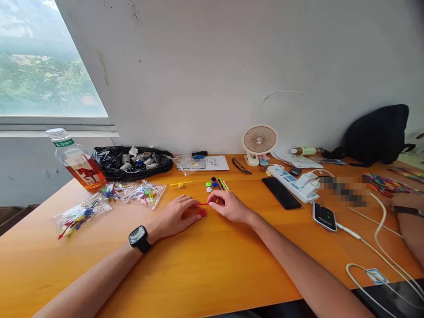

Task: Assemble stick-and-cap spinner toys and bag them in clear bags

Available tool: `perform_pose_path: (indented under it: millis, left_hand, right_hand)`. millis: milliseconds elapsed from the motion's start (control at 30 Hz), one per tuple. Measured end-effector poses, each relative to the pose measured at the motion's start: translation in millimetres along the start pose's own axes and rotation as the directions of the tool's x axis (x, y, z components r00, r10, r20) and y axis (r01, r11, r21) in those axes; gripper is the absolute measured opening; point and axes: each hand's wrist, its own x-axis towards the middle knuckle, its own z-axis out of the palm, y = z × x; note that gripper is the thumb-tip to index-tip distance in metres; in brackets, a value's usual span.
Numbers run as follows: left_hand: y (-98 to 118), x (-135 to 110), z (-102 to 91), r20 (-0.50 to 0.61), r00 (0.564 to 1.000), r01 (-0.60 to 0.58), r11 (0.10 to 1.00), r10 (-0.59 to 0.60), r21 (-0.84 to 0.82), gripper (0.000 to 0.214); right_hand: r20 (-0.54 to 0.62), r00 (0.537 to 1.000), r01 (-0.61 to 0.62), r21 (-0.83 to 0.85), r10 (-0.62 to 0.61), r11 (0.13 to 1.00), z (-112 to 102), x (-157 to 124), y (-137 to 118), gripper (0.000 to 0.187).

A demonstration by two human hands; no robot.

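Observation:
My right hand (230, 206) is closed in a pinch on the right end of a thin red plastic stick (201, 204). My left hand (177, 213) rests on the table with thumb and fingers apart. Its fingertips are at the stick's left end, which they partly hide; whether they press on it I cannot make out. The left thumb tip is at the edge of a small red disc (202, 213). Beyond the hands are small green, white and blue discs (208, 184) and several coloured sticks (222, 183). A yellow stick (179, 183) with a yellow disc lies farther left.
Clear bags of plastic parts (82, 213) lie at left, near a tilted drink bottle (81, 161) and a black bag (132, 163). A small fan (259, 140), phone (281, 193), power strip (291, 183) and cables are to the right. Another person's arm (410, 225) is at far right.

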Motion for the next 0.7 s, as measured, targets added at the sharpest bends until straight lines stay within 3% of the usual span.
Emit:
perform_pose_path:
  millis: [133,367,700]
  left_hand:
    - [1.5,0.1,-1.0,0.008,1.000,-0.007,1.000,0.007,-0.010,0.029]
    - [-2.3,-0.3,0.0,0.027,0.998,-0.051,0.998,0.052,-0.036,0.023]
    - [1.7,-0.6,-1.0,0.035,0.999,-0.030,0.999,0.030,-0.018,0.024]
  right_hand:
    - [0.082,0.995,-0.064,0.128,0.054,0.990,11.7,-0.2,-1.2,0.018]
    - [0.066,0.994,-0.102,0.186,0.091,0.977,22.0,0.9,3.3,0.015]
    - [0.145,0.976,-0.215,0.464,0.165,0.859,19.8,5.4,9.7,0.032]
